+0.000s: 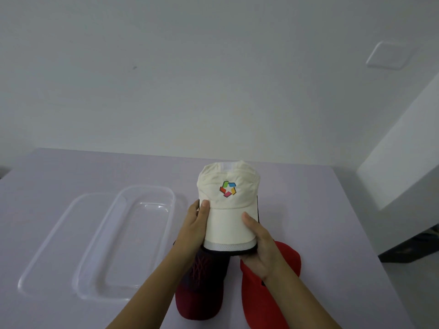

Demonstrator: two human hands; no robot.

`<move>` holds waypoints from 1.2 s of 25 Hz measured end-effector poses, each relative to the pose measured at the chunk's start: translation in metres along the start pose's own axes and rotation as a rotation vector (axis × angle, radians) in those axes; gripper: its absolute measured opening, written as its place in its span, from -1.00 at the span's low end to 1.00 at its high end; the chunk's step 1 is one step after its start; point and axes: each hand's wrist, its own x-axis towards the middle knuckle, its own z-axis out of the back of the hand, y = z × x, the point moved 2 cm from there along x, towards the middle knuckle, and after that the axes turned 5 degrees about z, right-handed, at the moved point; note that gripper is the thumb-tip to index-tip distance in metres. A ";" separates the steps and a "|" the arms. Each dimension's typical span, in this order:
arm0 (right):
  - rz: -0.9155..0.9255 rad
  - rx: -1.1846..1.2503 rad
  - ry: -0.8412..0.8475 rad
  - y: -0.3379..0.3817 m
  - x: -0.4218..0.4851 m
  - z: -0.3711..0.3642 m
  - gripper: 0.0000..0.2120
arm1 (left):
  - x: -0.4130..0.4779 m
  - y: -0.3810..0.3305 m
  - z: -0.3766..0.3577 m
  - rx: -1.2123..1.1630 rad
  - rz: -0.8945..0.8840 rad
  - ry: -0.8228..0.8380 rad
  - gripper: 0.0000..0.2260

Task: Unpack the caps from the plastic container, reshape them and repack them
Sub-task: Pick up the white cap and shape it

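The left hand and the right hand each grip the brim of one cream fabric cap above one maroon cap and one red cap on the lilac table, with one clear plastic container at their left and bare tabletop reaching to the far edge.

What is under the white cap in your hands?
A dark brim edge peeks out beneath the white cap; the rest of it is hidden. Below, a maroon cap and a red cap lie on the table, partly covered.

Lilac table with clear plastic container, clear lid, maroon cap, red cap.
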 end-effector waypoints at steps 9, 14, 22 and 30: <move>-0.070 -0.040 -0.072 -0.011 -0.007 0.007 -0.15 | 0.019 -0.059 0.037 0.271 -0.301 -0.034 -0.84; -0.096 -0.049 -0.054 -0.014 -0.006 0.003 -0.17 | 0.031 -0.063 0.039 0.354 -0.257 -0.026 -0.70; -0.047 -0.156 -0.018 -0.008 -0.002 0.006 -0.25 | 0.026 -0.076 0.049 0.461 -0.257 0.077 -0.85; -0.061 -0.207 -0.045 -0.013 -0.003 0.009 -0.40 | 0.021 -0.082 0.046 0.772 -0.354 0.070 -0.84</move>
